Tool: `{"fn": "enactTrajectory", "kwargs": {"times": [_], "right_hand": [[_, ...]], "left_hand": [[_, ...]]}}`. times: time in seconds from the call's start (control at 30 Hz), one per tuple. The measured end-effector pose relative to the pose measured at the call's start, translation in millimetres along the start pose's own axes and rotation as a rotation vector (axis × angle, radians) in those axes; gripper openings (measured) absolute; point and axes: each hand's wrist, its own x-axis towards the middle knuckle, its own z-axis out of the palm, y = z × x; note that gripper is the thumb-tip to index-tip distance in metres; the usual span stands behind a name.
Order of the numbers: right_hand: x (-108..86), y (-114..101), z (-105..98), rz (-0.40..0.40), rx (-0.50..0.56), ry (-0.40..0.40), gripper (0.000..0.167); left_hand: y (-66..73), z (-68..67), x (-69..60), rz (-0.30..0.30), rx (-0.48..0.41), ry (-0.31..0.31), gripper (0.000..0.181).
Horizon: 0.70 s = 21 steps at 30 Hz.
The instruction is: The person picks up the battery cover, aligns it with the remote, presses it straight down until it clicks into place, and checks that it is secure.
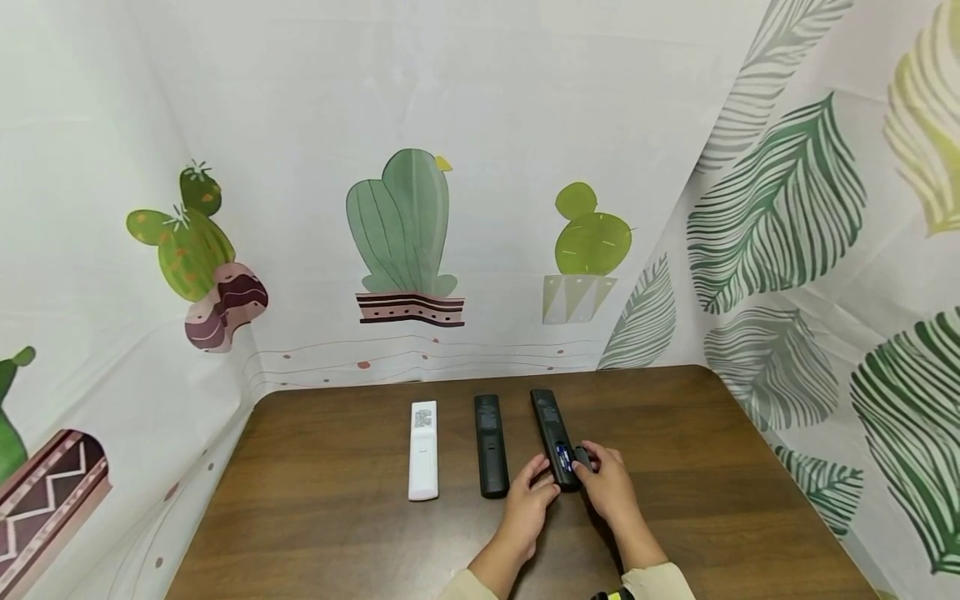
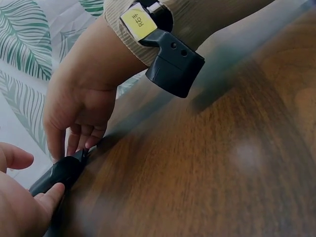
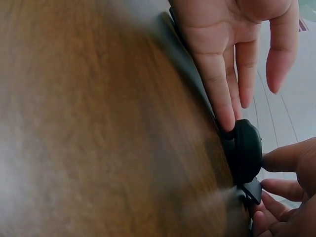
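A black remote control [image 1: 553,429] lies back up on the table, with blue batteries [image 1: 564,457] showing in its uncovered compartment. My left hand [image 1: 528,504] is at its lower left side. In the right wrist view, fairly straight fingers of the left hand [image 3: 217,64] touch the remote's near end [image 3: 248,150]. Between thumb and fingers, my right hand [image 1: 609,487] pinches a small black battery cover [image 1: 582,456] at the remote's right edge. That cover [image 3: 252,191] is tilted beside the remote in the right wrist view.
Left of the hands lie a second black remote [image 1: 491,446] and a white remote [image 1: 423,450], both back up with covers on. The brown wooden table [image 1: 337,517] meets a printed cloth backdrop [image 1: 495,250] at its far edge.
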Motion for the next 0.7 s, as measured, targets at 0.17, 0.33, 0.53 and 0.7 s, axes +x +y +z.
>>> {"fn": "enactTrajectory", "kwargs": {"times": [0.17, 0.33, 0.53, 0.7], "right_hand": [[1.2, -0.9, -0.5, 0.005, -0.005, -0.015, 0.045], [1.2, -1.1, 0.0, -0.005, 0.022, -0.035, 0.042], [0.2, -1.7, 0.9, -0.010, 0.045, -0.042, 0.040], [-0.1, -2.2, 1.4, -0.014, 0.053, -0.043, 0.040]], "left_hand": [[-1.5, -0.7, 3.0, -0.014, 0.003, 0.007, 0.071], [-3.8, -1.6, 8.8, -0.024, 0.024, 0.007, 0.069], [-2.3, -1.6, 11.4, -0.012, 0.060, 0.032, 0.061], [-1.3, -1.1, 13.7, 0.003, 0.073, 0.048, 0.059]]}}
